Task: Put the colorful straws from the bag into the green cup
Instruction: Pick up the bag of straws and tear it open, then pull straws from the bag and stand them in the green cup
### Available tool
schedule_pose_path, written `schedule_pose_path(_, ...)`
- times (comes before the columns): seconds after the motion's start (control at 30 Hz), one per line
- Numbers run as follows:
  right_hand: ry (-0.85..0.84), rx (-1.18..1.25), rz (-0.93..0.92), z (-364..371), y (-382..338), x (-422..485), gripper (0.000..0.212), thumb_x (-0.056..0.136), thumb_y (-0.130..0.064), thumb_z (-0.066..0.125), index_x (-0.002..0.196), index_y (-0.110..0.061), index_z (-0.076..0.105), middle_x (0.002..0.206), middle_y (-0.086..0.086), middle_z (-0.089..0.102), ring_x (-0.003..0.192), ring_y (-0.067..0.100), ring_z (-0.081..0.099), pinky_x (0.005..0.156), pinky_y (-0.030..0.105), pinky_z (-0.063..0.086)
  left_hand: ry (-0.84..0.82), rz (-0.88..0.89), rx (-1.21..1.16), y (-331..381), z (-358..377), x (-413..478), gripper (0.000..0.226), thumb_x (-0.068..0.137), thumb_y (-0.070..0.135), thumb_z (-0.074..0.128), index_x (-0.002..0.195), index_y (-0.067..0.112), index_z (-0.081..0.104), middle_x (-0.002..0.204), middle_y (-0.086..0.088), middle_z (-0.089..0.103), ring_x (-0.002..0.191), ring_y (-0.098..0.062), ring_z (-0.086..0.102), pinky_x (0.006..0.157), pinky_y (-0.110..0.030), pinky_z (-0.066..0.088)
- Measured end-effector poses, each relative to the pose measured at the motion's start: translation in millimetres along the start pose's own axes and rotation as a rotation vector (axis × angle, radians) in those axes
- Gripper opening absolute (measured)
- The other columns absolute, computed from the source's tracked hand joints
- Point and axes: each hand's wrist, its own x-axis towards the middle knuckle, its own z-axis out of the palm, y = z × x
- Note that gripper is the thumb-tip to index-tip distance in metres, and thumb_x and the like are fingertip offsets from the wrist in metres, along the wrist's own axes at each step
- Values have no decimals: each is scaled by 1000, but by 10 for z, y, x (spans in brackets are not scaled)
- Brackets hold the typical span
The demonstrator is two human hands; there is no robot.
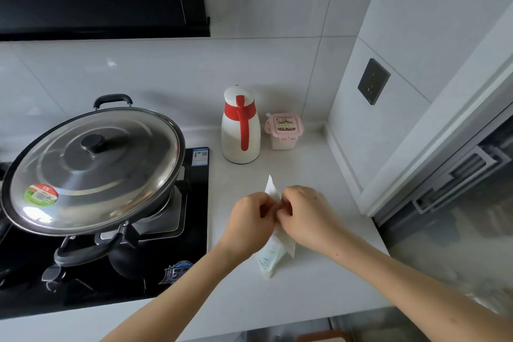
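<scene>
The person holds a white bag (273,254) with both hands over the middle of the counter (319,291), nearer its front edge than the back wall and just right of the stove (177,258). The left hand (254,219) and the right hand (305,216) meet at the bag's upper part. The fingers of both are curled and pinch the material between them, knuckles almost touching. A pointed corner of the bag sticks up above the hands, and its longer part, with faint blue print, hangs below them toward the counter. Whether that end rests on the surface cannot be told, nor what is inside. At the back of the counter a white jug (241,125) with a red handle stands upright. A small box (283,132) with a pink clip lid is just beside it on the right, near the back right corner. On the stove sits a wok (91,247) under a wide steel lid (94,169) with a black knob. A dark socket (373,81) is set in the right wall.
</scene>
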Motion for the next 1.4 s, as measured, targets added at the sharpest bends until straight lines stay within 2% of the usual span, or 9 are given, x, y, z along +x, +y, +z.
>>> schedule_pose_path(0.13,9,-93,-11,-11,-7,-58,35,82,-10,48,57,-15,24,62,-4,32,66,24,39,51,33,18,34,29,107,44,10,-17,19,83,5,53,67,-4,57,57,-3,50,49,-13,36,42,-17,28)
schedule_pose_path(0.43,121,-209,52,-215,249,-98,40,88,-10,46,60,-19,18,57,-2,34,49,12,32,42,24,18,-57,74,459,142,-404,-33,25,77,27,62,67,4,64,66,-11,65,56,-21,54,52,-31,45)
schedule_pose_path(0.57,26,-34,108,-196,228,-123,26,88,-10,46,66,-13,32,66,5,53,55,22,59,39,28,40,-40,193,449,142,-506,-14,24,74,41,64,76,16,65,76,7,66,71,-14,61,65,-30,53)
schedule_pose_path(0.7,-80,200,157,-236,199,-102,22,87,-9,47,68,-13,36,65,6,58,44,15,65,35,18,39,-275,205,287,-18,-463,16,101,54,65,71,137,30,27,134,18,37,122,-3,34,106,-28,29)
schedule_pose_path(0.83,-156,305,144,-222,151,-58,22,84,-6,45,65,-14,34,54,4,59,53,24,71,39,23,40,-372,216,299,-223,-144,-7,132,52,55,82,143,33,-12,151,7,18,135,-13,18,114,-45,20)
schedule_pose_path(0.97,-191,328,88,-246,159,-42,21,83,-2,44,66,-12,34,57,6,54,56,24,71,37,23,40,-272,203,44,-269,46,52,127,52,35,90,140,35,-2,138,7,33,128,-14,33,108,-48,30)
schedule_pose_path(1.13,-212,393,93,-373,269,-99,23,83,4,41,66,-10,34,56,8,55,62,28,72,45,30,46,-193,158,-249,-353,52,67,72,50,26,86,111,35,48,111,-6,56,104,-22,57,82,-51,52)
schedule_pose_path(1.3,-208,527,92,-466,257,-140,24,85,7,38,67,-9,37,69,25,56,53,16,67,47,27,46,-321,199,-247,-447,145,35,79,52,26,86,106,48,34,110,2,51,103,-13,57,77,-27,53)
schedule_pose_path(1.4,-211,605,110,-495,259,-140,25,86,8,38,67,-8,39,66,21,54,52,15,64,44,24,45,-292,189,-381,-417,234,11,75,58,15,86,108,42,35,114,-7,52,104,-22,58,79,-32,54)
